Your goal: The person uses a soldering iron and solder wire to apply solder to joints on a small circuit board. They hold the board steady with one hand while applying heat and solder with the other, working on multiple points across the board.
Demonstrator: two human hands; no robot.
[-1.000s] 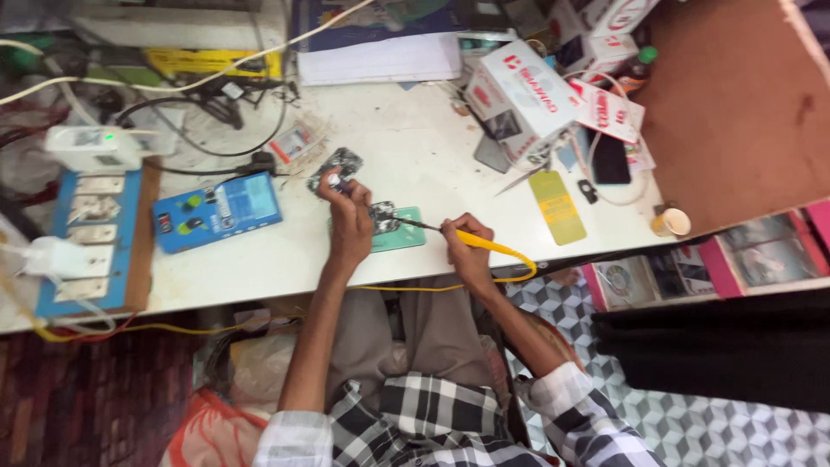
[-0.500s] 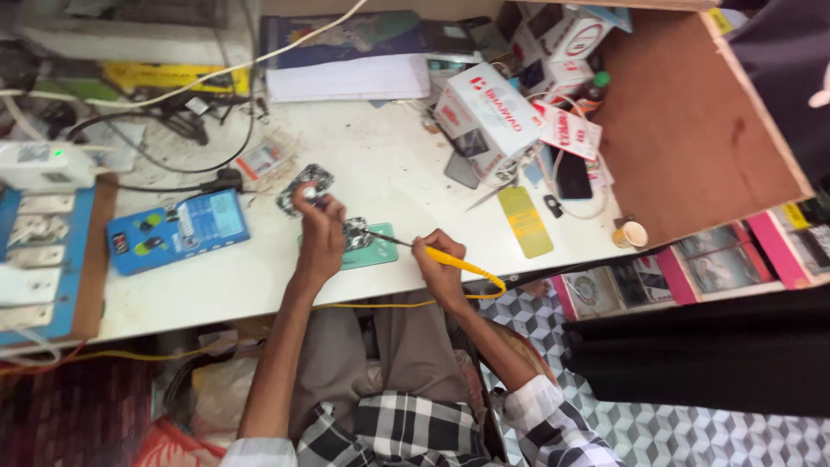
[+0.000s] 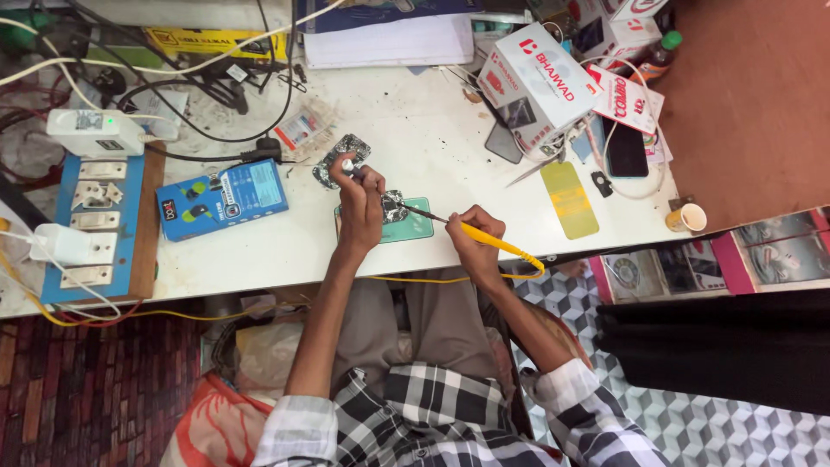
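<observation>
Right hand (image 3: 471, 238) grips a yellow-handled soldering iron (image 3: 484, 238) pen-style, tip laid on a small circuit board (image 3: 394, 206). The board sits on a green mat (image 3: 413, 227) near the front edge of the white workbench (image 3: 432, 138). Left hand (image 3: 360, 203) is closed, pinching something small, apparently solder wire, beside the board. Judgement: soldering is in progress, the joint not visibly finished; a second small board (image 3: 333, 158) lies just behind, untouched. Blue tester box (image 3: 222, 198) sits well to the left.
</observation>
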